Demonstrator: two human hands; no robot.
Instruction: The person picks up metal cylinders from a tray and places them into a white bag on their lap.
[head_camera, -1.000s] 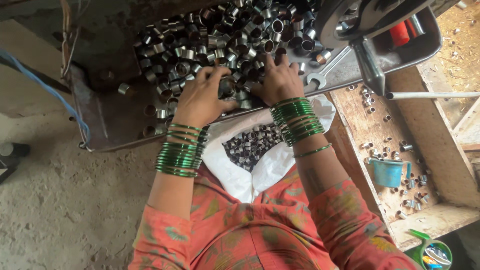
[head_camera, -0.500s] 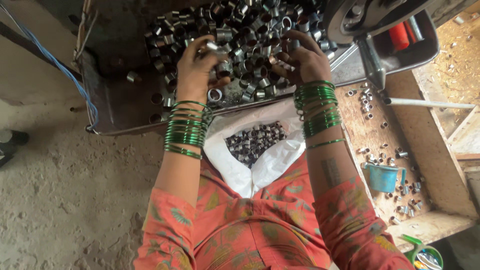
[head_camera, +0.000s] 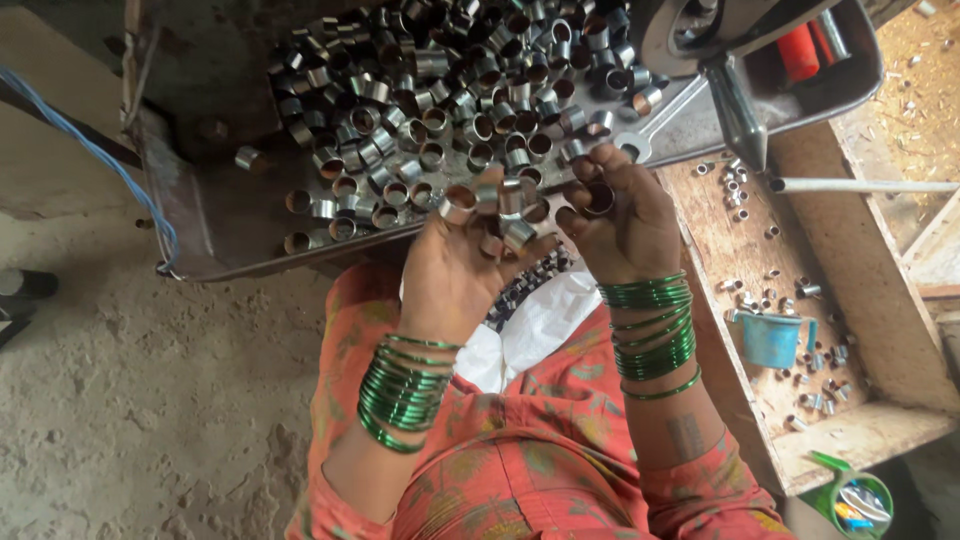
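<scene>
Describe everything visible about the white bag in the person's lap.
The white bag looks like thin woven plastic sacking, crumpled and folded open at the mouth. It sits in the lap on the orange patterned clothing, just below the metal tray. Inside, a few small metal rings show, dark and shiny. Both hands hide most of its opening: the left hand and right hand are raised over it, each gripping rings, without clearly touching the bag.

We see a metal tray (head_camera: 215, 215) heaped with short steel rings (head_camera: 440, 95). Beside it, a wooden bench (head_camera: 880, 330) carries scattered rings (head_camera: 815, 365) and a blue cup (head_camera: 772, 340).
</scene>
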